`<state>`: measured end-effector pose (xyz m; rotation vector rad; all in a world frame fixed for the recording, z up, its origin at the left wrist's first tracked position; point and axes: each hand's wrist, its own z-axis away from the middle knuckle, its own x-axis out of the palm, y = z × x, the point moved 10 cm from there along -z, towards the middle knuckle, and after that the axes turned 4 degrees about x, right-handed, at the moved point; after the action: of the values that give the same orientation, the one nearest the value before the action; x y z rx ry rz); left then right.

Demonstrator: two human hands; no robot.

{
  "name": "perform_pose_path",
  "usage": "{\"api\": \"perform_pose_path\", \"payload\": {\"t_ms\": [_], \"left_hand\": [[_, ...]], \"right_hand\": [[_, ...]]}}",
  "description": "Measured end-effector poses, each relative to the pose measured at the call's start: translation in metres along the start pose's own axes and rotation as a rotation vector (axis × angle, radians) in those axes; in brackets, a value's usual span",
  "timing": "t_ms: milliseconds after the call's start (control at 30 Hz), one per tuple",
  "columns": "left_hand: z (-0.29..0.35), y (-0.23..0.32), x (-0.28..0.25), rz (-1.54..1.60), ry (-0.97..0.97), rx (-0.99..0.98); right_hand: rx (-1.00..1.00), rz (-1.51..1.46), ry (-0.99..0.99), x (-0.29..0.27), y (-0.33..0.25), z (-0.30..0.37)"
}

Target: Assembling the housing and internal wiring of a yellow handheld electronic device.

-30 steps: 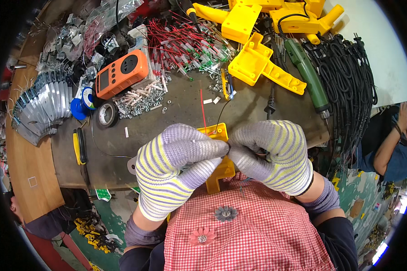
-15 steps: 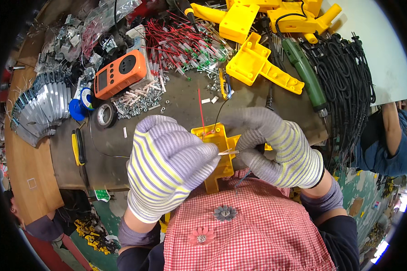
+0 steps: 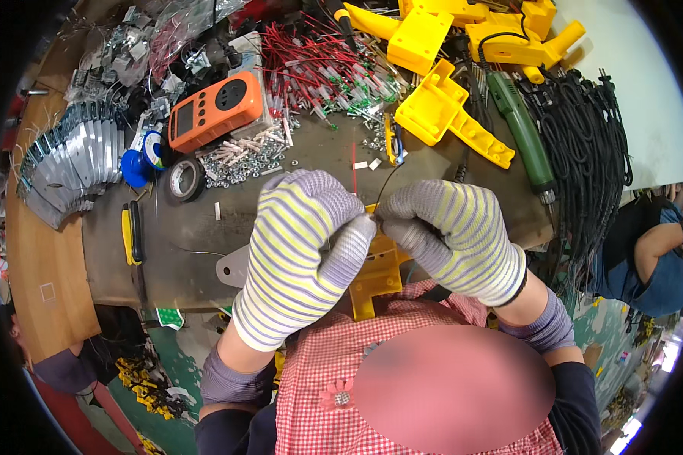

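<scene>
My left hand [image 3: 307,250], in a striped knit glove, is closed, with thumb and forefinger pinched. My right hand [image 3: 455,239], gloved alike, is closed too, its fingertips meeting the left ones. Whatever small thing they grip is hidden. Below the fingers is a yellow plastic housing half [image 3: 378,273], partly covered by my hands. A red wire [image 3: 354,163] stands up behind the fingertips, and a thin black wire [image 3: 389,180] curves down to them. Beside my left wrist a grey metal plate [image 3: 231,267] with a hole sticks out.
An orange meter [image 3: 214,112], black tape roll [image 3: 183,180] and blue spool [image 3: 140,163] stand left, near yellow-handled cutters [image 3: 131,233]. Red-wired parts [image 3: 311,68] and yellow housings [image 3: 432,106] lie behind. A green electric screwdriver [image 3: 522,129] and black cords [image 3: 584,136] are right. Another person's arm [image 3: 656,246] shows.
My hands have come together at the fingertips, above the housing. The pale thin pieces seen between them before are now hidden. The grey plate has come into sight; the view has shifted slightly.
</scene>
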<state>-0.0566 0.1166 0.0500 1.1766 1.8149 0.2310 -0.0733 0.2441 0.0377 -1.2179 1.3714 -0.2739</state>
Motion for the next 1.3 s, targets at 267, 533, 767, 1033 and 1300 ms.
{"api": "perform_pose_path", "payload": {"t_ms": [267,533,767,1033,1300], "left_hand": [[0.025,-0.077,0.007,0.425,0.191,-0.551],[0.0,-0.057,0.011,0.132,0.077,-0.258],[0.018,0.002,-0.032,0.032,0.324,-0.018],[0.046,0.023,0.036,-0.756,-0.2,-0.108],[0.057,-0.018,0.01,-0.078,0.092,-0.411]], "right_hand": [[0.1,-0.168,0.069,-0.005,0.036,-0.005],[0.2,-0.085,0.036,0.017,0.038,-0.017],[0.26,-0.037,-0.009,0.021,0.043,-0.013],[0.309,-0.156,-0.046,0.012,0.042,-0.005],[0.237,-0.057,-0.046,0.015,0.035,0.01]]}}
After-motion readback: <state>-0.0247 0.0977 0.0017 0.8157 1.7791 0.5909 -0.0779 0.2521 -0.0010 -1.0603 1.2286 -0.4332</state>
